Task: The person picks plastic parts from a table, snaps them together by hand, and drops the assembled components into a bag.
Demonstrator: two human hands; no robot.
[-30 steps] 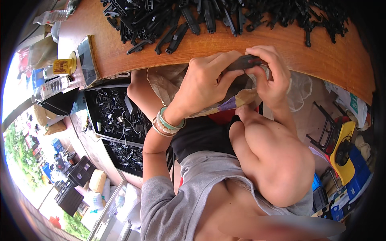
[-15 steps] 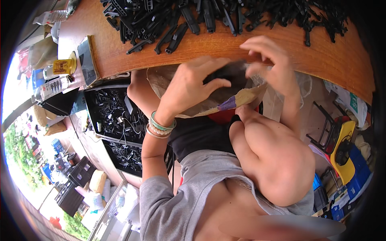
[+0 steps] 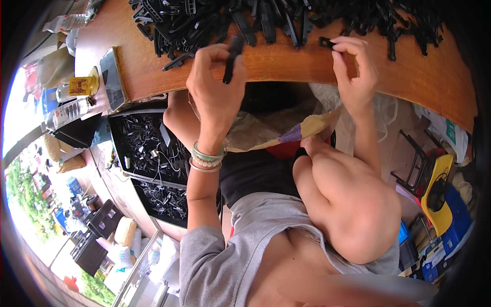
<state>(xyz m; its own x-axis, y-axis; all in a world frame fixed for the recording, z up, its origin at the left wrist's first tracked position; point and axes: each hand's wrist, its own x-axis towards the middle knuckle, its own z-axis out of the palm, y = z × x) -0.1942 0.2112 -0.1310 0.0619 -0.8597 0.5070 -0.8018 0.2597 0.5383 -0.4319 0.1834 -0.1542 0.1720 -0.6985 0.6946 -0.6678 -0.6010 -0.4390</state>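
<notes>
Wood-grain bench (image 3: 148,77), far side buried under a messy heap of black plastic parts (image 3: 266,23). Left hand's (image 3: 217,94) grip is clamped on a long, slim, matte-black plastic piece (image 3: 233,57), tilted by the near edge. Right hand's (image 3: 356,74) grip pinches a stubby black part (image 3: 329,43) with an opening. Open paper sack (image 3: 312,124) gapes below that edge, dark flat case (image 3: 113,77) near the left edge.

Long, narrow black plastic piece (image 3: 233,57) held tilted in the left hand (image 3: 215,87), small black plastic clip-like piece (image 3: 325,42) pinched in the right (image 3: 356,77)
</notes>
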